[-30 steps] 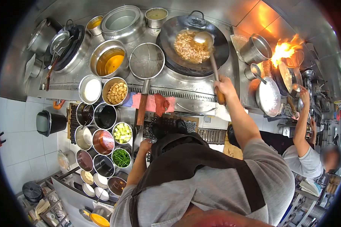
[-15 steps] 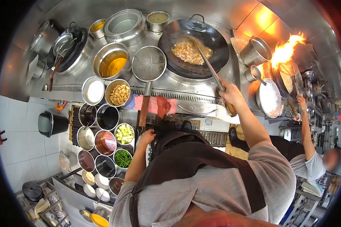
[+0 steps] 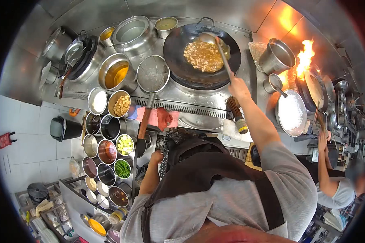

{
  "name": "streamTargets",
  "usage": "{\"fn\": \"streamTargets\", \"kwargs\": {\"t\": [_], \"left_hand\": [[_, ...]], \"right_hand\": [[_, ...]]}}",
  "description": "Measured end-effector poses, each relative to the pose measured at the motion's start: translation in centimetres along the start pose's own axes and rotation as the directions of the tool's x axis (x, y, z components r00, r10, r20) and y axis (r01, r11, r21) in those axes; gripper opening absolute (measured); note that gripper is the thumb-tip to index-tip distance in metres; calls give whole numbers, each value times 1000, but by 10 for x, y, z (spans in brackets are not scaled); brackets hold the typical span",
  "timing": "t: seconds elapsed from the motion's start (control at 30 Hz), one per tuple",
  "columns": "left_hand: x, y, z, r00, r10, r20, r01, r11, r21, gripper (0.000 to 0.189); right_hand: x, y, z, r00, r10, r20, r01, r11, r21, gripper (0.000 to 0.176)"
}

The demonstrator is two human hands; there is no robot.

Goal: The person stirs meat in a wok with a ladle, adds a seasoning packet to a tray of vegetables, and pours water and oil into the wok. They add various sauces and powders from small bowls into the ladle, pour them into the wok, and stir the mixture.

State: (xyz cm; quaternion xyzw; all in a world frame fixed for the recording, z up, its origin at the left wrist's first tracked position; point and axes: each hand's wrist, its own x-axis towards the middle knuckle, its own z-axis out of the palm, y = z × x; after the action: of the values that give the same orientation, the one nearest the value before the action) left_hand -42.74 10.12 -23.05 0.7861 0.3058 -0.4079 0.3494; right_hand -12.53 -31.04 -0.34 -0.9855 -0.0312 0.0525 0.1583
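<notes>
"Where's the wok point(image 3: 176, 56)?"

"Toward the far edge of the surface point(image 3: 248, 67), to the right of the strainer point(image 3: 153, 77). The chopped food point(image 3: 205, 58) lies in its middle, in a thin brown liquid."

"And the hands?"

"The right hand point(image 3: 241, 89) has its fingers closed around the ladle point(image 3: 224, 56), whose bowl is at the far side of the food. The left hand point(image 3: 157, 156) is low, just off the front edge, fingers curled; I can't tell whether they grip anything."

"How would you stir that well?"

"Hold the bowl low, slide it under the pieces and follow the wok's curve. Draw the far ones inward with short, even strokes, so none catch. I'd lift gently: that liquid could splash, and the right forearm reaches right over the near side."
</notes>
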Motion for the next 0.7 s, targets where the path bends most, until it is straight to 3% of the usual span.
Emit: {"fn": "streamTargets", "kwargs": {"t": [0.07,0.13,0.2,0.23,0.3,0.33,0.37,0.4,0.47,0.5,0.53,0.57,0.6,0.63,0.67,0.7], "left_hand": [[25,-16,20,960,257,-113,-241,961,138,37],[40,-16,30,961,235,-142,-208,961,183,37],[26,14,31,966,247,-77,-226,951,213,39],[88,-19,48,788,608,96,-548,621,561,39],[32,47,40,912,409,-22,-390,885,256,38],[-7,90,32,951,298,-81,-292,953,80,37],[9,94,45,948,314,-51,-317,947,-58,38],[28,98,61,947,318,-40,-320,945,-71,38],[67,113,103,915,350,199,-212,839,-502,37],[62,142,120,928,251,274,-74,848,-524,30],[66,153,142,919,260,297,-61,837,-544,30],[74,162,166,876,277,395,17,800,-600,30],[84,168,193,821,298,487,104,760,-641,30],[107,176,229,742,270,614,132,839,-527,27],[128,173,264,724,274,632,149,833,-532,27],[144,163,295,595,498,632,275,612,-741,26]], "right_hand": [[5,-1,1,998,-63,8,63,998,2,59],[-4,-2,-8,985,-170,22,171,983,-62,62],[-15,20,-24,971,-238,34,240,966,-93,65],[-21,36,-31,951,-304,49,308,943,-128,68],[-33,71,-33,938,-345,33,345,917,-202,73],[-44,79,-36,941,-338,17,335,923,-190,73],[-59,84,-38,944,-329,5,325,929,-179,72],[-70,92,-30,945,-325,-35,314,932,-179,72],[-90,100,-12,959,-275,-74,256,946,-197,69],[-94,104,4,966,-243,-90,219,950,-223,69],[-100,89,6,989,-144,-41,131,965,-229,68],[-104,80,12,994,-100,-40,90,975,-206,70],[-108,61,7,997,-49,-54,46,998,-49,71],[-108,52,9,998,-37,-55,38,999,16,67],[-110,41,8,997,-13,-70,13,1000,9,61],[-112,39,10,998,8,-59,-4,998,61,60]]}}
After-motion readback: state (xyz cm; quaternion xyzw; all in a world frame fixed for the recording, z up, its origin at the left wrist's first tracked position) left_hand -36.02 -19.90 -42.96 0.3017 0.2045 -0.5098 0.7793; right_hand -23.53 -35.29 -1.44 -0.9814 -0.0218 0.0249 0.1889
